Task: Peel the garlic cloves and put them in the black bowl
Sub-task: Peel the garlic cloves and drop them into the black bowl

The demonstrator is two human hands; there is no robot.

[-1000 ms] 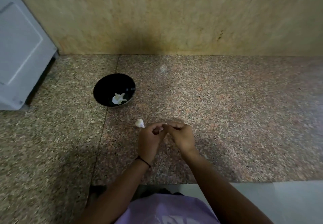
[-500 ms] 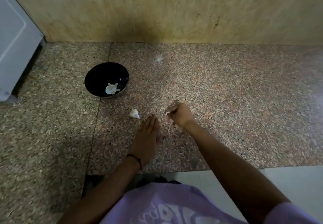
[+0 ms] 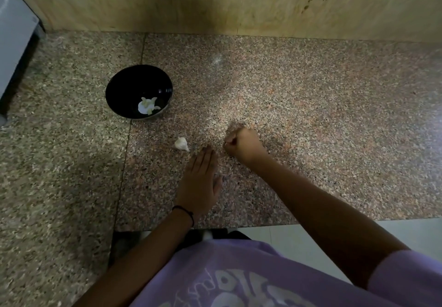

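Leftward, white appliance (image 3: 14, 31) stands apart frm black bowl (image 3: 112, 86)

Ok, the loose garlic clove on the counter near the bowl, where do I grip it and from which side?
Pinch the loose garlic clove across its plump rounded body, not the thin tail pointing toward the left hand. Come from above: it lies flat on the counter, touching nothing else.

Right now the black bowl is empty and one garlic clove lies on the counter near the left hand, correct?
No: the head view shows garlic pieces in the black bowl. One garlic clove does lie on the counter near the left hand.
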